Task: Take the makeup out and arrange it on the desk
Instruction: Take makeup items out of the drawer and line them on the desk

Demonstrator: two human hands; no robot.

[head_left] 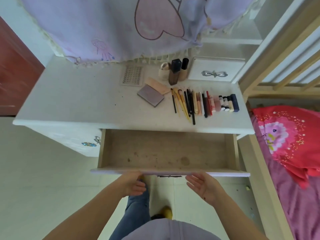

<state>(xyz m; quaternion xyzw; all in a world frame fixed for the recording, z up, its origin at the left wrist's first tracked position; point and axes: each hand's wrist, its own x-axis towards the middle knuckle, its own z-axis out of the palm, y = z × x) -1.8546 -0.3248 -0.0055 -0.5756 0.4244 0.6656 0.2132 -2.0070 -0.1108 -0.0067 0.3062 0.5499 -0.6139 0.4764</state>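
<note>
The white desk (78, 101) carries the makeup on its right half. A row of brushes, pencils and lipsticks (199, 104) lies side by side, ending in small bottles (228, 103). A grey palette (150, 97) and a peach palette (158, 85) lie left of the row, with a perforated sheet (132, 76) behind them. Three upright bottles (174, 71) stand at the back. The drawer (166, 149) is pulled out and holds nothing. My left hand (134, 184) and my right hand (204, 186) sit just below the drawer's front panel, fingers relaxed, holding nothing.
A small white drawer box (214, 70) with a bow handle stands at the desk's back right. A lilac cloth (121, 28) hangs over the back. A bed with a red pillow (290, 141) and wooden frame is on the right. Tiled floor lies below.
</note>
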